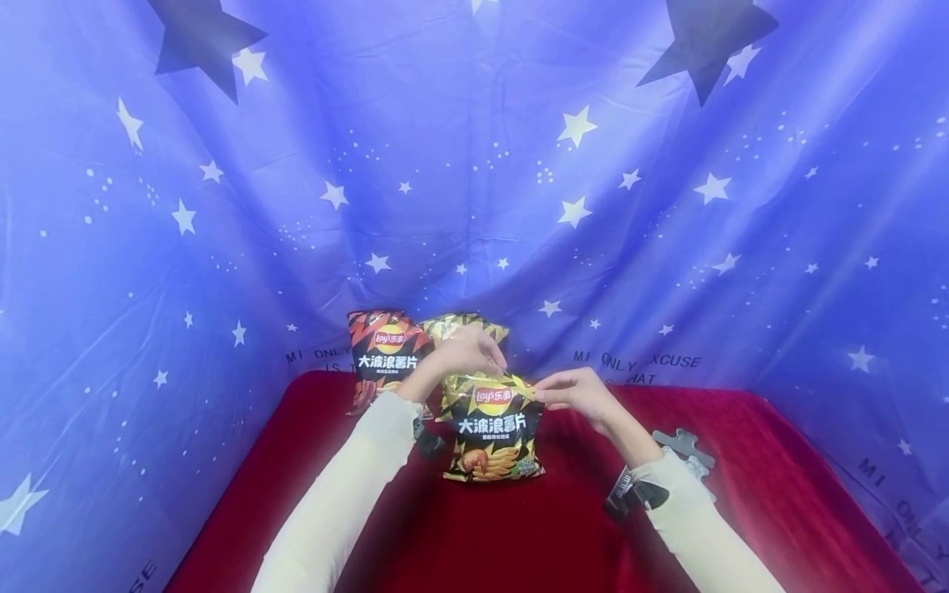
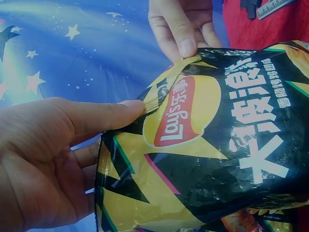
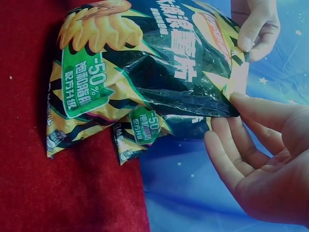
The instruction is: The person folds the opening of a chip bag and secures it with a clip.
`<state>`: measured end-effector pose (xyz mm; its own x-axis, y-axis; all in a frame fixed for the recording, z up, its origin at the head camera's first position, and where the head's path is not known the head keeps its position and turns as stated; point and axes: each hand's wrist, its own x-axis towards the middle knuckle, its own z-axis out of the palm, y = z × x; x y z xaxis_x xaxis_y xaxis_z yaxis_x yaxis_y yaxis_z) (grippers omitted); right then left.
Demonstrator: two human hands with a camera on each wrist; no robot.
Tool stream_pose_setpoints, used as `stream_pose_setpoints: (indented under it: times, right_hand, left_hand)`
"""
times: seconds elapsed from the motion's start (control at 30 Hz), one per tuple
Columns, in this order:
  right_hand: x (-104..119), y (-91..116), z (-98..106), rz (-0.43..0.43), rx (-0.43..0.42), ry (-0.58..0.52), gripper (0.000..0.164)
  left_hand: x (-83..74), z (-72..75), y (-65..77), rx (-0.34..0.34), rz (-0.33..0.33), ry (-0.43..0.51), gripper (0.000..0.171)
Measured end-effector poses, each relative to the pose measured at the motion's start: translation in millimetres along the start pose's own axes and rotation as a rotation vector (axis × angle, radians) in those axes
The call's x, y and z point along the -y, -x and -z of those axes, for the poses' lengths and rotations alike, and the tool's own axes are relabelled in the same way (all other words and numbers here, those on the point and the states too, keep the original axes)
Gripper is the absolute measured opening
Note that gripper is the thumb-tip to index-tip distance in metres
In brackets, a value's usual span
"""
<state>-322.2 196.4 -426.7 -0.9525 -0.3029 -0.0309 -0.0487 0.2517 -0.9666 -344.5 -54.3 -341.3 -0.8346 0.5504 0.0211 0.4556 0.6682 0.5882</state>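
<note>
A black and yellow Lay's potato chip bag (image 1: 495,449) stands upright at the front, with its printed face toward me. My left hand (image 1: 469,349) pinches its top edge, the thumb on a folded strip of the seal (image 2: 153,100). At the top right corner my right hand (image 1: 581,390) pinches the same edge between thumb and fingers (image 3: 231,140). Behind it is a second yellow and black chip bag (image 1: 437,327), largely hidden by my left hand and the front bag. A red and black chip bag (image 1: 376,336) stands to the left, partly covered by my left forearm.
Red cloth (image 1: 578,527) covers the table. Behind and around it hangs a blue curtain (image 1: 474,198) printed with stars. A dark strapped wrist device (image 1: 638,492) sits at my right cuff, and a grey toothed object (image 1: 684,449) shows just beyond that forearm.
</note>
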Motion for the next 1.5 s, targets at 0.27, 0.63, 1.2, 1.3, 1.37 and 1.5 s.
stream_pose_setpoints:
  times: [0.27, 0.63, 1.2, 1.3, 1.37, 1.5]
  right_hand:
    - [-2.7, 0.2, -5.6, 0.029, -0.062, 0.012, 0.03]
    - [-3.2, 1.6, -8.5, 0.056, -0.099, 0.007, 0.029]
    - [-7.3, 1.9, -8.8, 0.082, -0.095, -0.033, 0.032]
    - [-7.8, 2.2, -8.1, 0.074, -0.096, -0.027, 0.031]
    - [-7.6, 2.2, -7.7, 0.075, -0.092, -0.027, 0.031]
    - [-7.0, 2.1, -7.2, 0.081, -0.082, -0.025, 0.031]
  left_hand:
    - [2.2, -2.5, 0.0, -0.014, -0.007, 0.003, 0.013]
    - [6.5, -8.4, -2.7, -0.053, -0.017, -0.007, 0.011]
    - [11.7, -4.3, 1.1, -0.088, -0.051, -0.063, 0.01]
    - [11.8, -3.7, 1.9, -0.098, -0.068, -0.06, 0.007]
    - [11.7, -3.6, 2.3, -0.1, -0.076, -0.048, 0.006]
    - [13.6, -5.5, 1.8, -0.115, -0.078, -0.024, 0.006]
